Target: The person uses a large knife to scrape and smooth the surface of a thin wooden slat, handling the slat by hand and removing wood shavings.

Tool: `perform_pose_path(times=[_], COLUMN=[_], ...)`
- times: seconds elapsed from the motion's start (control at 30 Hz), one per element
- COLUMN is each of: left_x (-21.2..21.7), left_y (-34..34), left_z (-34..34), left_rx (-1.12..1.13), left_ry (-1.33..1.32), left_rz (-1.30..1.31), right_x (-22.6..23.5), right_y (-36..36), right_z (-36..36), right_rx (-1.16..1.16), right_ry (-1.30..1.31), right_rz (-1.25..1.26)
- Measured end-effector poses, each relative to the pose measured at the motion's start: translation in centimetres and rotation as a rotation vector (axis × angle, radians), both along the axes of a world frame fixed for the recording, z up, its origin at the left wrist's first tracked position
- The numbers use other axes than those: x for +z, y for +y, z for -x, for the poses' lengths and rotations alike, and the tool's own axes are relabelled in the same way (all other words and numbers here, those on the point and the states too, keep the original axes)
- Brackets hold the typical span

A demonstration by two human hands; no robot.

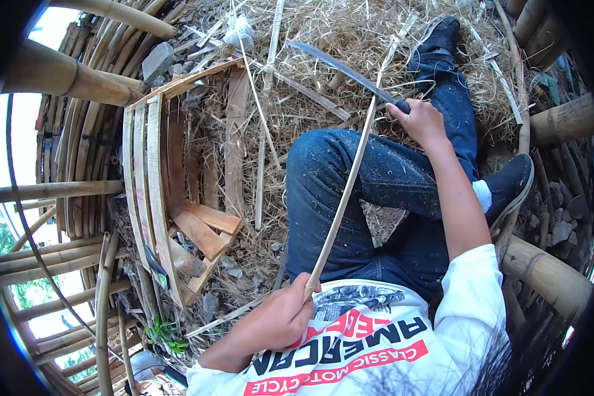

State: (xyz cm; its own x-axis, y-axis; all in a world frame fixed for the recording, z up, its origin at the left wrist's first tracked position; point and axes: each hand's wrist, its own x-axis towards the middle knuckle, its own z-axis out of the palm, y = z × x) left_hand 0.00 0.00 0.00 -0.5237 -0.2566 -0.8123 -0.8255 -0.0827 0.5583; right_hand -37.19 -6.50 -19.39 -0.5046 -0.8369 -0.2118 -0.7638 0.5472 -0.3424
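A seated person's left hand (280,317) is closed around the lower end of a thin bamboo strip (346,181), close to the white shirt (402,343). The strip's long axis runs up and to the right across the jeans (350,198), its far end pointing toward the straw (350,39). The right hand (421,121) has a closed grip on the dark handle of a curved knife (340,66), whose blade meets the strip near that hand and points up-left. A wooden frame (165,191) lies on the littered ground at left, beside bamboo poles (59,72).
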Motion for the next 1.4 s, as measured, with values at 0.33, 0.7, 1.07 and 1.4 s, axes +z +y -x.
perform_pose_path(times=[0.33,0.7,1.07,1.4], left_x=[-0.1,-3.3,-4.0,-4.1], left_y=[-0.3,-0.7,-1.6,-1.9], left_z=[0.2,-1.8,-0.5,0.9], left_rx=[0.061,0.509,0.679,0.695], left_ry=[0.048,0.012,0.097,0.076], left_rz=[0.007,-0.622,-0.671,-0.572], right_x=[-1.3,1.2,2.6,-1.4], right_y=[-2.9,-0.3,1.6,-1.3], right_z=[1.1,0.1,-3.1,3.2], right_rx=[0.022,0.100,0.271,0.105], right_ry=[0.091,0.141,-0.177,0.128], right_rz=[0.002,0.174,0.242,0.160])
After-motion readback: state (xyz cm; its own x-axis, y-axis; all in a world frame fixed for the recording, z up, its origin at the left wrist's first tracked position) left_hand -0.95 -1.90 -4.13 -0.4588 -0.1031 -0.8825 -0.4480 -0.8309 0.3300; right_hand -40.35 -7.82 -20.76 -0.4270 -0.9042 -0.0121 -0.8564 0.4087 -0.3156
